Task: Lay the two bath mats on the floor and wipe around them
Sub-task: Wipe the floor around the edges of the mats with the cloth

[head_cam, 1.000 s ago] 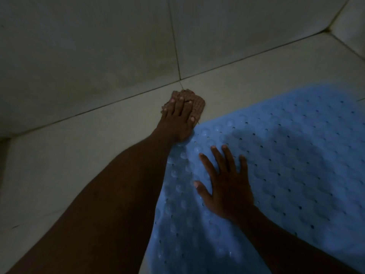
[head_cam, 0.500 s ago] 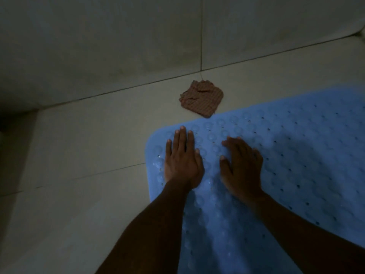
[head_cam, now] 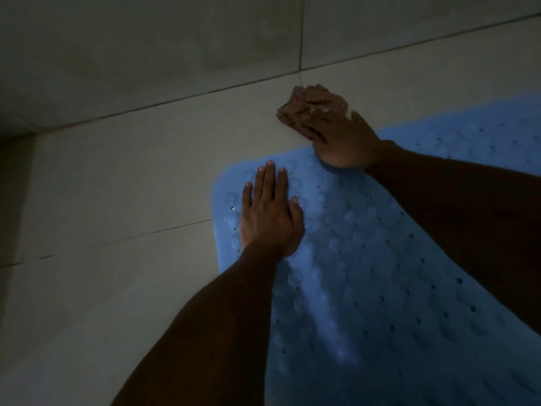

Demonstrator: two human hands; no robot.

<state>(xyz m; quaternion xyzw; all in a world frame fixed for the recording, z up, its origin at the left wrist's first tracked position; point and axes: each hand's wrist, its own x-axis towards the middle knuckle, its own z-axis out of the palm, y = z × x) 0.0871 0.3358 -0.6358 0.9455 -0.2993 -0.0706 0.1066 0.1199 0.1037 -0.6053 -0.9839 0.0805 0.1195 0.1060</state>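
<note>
Floor tiles (head_cam: 123,177), pale and dimly lit, fill the space to the outer side of the left hand (head_cam: 268,218). That hand lies flat, fingers together and stretched, palm down on the near left corner of the blue mat (head_cam: 380,282); it grips nothing and seems to be pressing the corner to the floor. Half a second ago both hands lay flat side by side on this corner. Now only the left one stays there.

Beyond and to the inner side of the left hand, the right hand (head_cam: 342,139) has reached forward off the mat's far edge. Its fingers are curled down over the brown cloth (head_cam: 307,105), which has sat untouched on the tile just past that edge, close to the wall (head_cam: 146,48). The picture is blurred there, so whether the hand has closed fully on the cloth cannot be told.

The mat spreads away to the outer side of the right forearm, flat on the floor as far as can be seen. A second mat is not in view. Judging by this, pressing has given way to wiping, with the cloth being picked up again.
</note>
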